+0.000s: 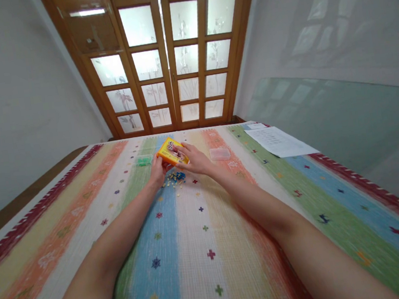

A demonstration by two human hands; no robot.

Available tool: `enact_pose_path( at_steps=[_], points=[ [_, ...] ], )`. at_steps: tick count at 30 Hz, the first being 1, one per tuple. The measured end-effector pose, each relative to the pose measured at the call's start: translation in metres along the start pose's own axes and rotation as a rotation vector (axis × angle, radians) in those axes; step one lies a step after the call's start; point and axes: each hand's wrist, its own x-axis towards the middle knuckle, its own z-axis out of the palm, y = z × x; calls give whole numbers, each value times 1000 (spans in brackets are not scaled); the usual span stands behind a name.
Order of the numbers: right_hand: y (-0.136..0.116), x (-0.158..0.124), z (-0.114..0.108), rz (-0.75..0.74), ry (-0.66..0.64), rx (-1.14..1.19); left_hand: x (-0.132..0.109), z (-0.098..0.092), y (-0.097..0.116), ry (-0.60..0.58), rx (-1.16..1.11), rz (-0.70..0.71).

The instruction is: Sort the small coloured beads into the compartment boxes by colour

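One yellow box (167, 155) is held over the desk (193, 247) near some small blue and pale pieces (176, 177), printed face up, long axis slanting from far left to near right. My left grip (157, 170) grasps its left side, my right grip (193, 159) its right, both arms outstretched.

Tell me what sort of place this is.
Probably a room in a home, perhaps a dining room: the striped tablecloth and the wooden doors with glass panes suggest it.
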Motion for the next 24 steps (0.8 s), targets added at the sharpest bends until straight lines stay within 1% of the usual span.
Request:
enact_pose_path(
  at_steps=[6, 11, 14, 18, 20, 24],
  points=[
    [-7, -2, 6, 46, 39, -64, -4, 4, 6, -69, -43, -68],
    [-3, -3, 6, 27, 71, -75, 0, -2, 9, -95, -81, -130],
    [-2, -6, 8, 7, 52, -120, 2, -7, 6, -86, -44, -142],
    [-1, -11, 13, -16, 21, -188, 2, -8, 0, -134, 64, -106],
    [-2, -13, 16, -21, 49, -223, 3, -8, -1, -120, 112, -91],
    [-6, -15, 20, -73, 93, -309, 7, -10, -1, 1, 210, -116]
  ],
)
